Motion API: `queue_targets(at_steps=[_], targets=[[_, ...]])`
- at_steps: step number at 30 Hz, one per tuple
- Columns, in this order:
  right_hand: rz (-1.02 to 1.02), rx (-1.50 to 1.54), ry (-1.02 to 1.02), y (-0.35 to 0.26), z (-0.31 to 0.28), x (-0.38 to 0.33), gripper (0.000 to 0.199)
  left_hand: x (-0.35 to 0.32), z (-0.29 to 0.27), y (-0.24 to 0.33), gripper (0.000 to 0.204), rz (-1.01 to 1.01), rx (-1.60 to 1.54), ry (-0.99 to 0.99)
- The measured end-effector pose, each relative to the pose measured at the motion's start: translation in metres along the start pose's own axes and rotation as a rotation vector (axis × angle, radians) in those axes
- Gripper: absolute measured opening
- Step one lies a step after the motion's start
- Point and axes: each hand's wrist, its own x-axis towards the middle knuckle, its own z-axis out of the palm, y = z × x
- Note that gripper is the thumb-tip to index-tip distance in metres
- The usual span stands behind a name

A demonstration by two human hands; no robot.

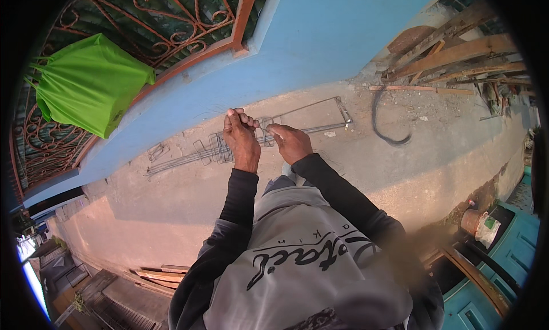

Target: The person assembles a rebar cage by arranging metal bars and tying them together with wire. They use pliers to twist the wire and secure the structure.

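thin wire strands point(213, 109) sticking out past the left hand point(240, 136), pinched in its closed fingers above the rebar cage point(251, 141). rebar cage lying flat on the concrete ground point(171, 198), just below the blue wall point(320, 38), with square stirrups bunched near the hands and long bars running left and right. right hand point(290, 141) sitting just beside the left, fingers curled tight on a short piece of the same wire over the stirrups. green bag point(86, 84) hanging on the orange scrolled window grille point(189, 15) at upper left. black hose point(386, 127) curving on the ground to the right, wooden planks point(457, 52) stacking beyond it.
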Motion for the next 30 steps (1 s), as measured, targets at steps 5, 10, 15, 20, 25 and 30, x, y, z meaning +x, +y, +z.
queue_targets(at_steps=[5, 10, 15, 20, 25, 30], targets=[[-0.028, 0.28, -0.607, 0.015, -0.051, -0.007, 0.031, 0.009, -0.023, -0.024, 0.033, -0.18, 0.137, -0.127], [0.366, 0.379, -0.287, 0.083, -0.096, -0.031, 0.034, -0.021, 0.008, -0.061, 0.032, -0.355, 0.136, -0.223], [0.259, 0.205, -0.382, 0.136, -0.097, -0.069, 0.031, -0.034, 0.047, -0.104, 0.03, -0.406, 0.363, -0.309], [0.443, 0.504, -0.287, 0.173, -0.178, -0.07, 0.028, -0.033, 0.051, -0.159, 0.033, -0.461, 0.268, -0.164], [0.224, 0.257, -0.389, 0.267, -0.181, -0.131, 0.027, -0.083, 0.07, -0.217, 0.041, -0.54, 0.588, -0.201], [0.851, -0.23, -0.355, 0.331, -0.177, -0.224, 0.031, -0.13, -0.001, -0.252, 0.055, -0.558, 1.457, -0.571]])
